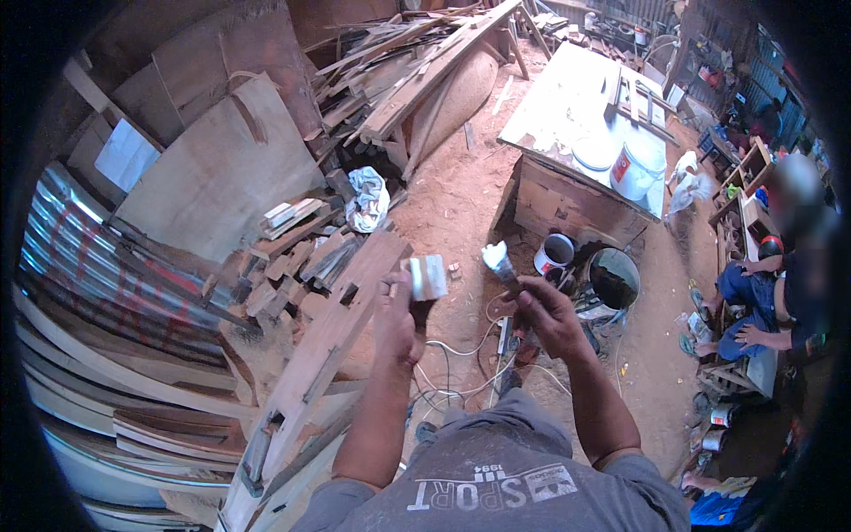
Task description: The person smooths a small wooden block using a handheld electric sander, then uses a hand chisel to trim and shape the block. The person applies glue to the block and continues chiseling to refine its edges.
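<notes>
Two hands are held out side by side, each grasping something. The left hand (396, 306) pinches a small pale block (427, 277) with a white stripe, which juts out right of its fingers. The right hand (547, 315) grips what looks like a brush (502, 266), its long axis slanting toward the far left, white tip foremost. That tip lies right of the block and slightly farther, with a gap between them. Beyond the right hand, a white bucket (541, 259) stands near the worktop (554, 97).
</notes>
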Demonstrator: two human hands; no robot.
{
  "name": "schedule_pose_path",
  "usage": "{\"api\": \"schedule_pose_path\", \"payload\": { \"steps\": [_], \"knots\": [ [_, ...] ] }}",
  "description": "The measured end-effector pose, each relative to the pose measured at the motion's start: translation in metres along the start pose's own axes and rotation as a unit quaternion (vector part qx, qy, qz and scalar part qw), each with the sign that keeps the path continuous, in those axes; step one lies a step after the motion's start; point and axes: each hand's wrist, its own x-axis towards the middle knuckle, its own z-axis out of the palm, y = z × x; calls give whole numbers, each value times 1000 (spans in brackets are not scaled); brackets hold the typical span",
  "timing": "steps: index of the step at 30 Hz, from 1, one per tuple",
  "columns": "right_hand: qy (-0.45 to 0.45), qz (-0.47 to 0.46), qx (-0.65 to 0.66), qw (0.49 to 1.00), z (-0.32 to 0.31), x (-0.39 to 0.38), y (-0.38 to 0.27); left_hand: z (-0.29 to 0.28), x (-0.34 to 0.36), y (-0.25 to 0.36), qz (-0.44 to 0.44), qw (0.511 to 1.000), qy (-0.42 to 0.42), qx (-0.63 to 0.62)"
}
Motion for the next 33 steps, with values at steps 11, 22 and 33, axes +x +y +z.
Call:
{"api": "schedule_pose_path", "payload": {
  "steps": [11,22,33],
  "knots": [
    [-35,-214,-289,932,96,-44,-54,-29,-87,64,-45,996,-74,17],
    [-68,-357,-433,825,97,-55,-58,-57,-105,79,-30,999,-28,35],
    [-166,-319,-431,828,100,-50,-74,-64,-112,74,-17,999,22,45]
  ]
}}
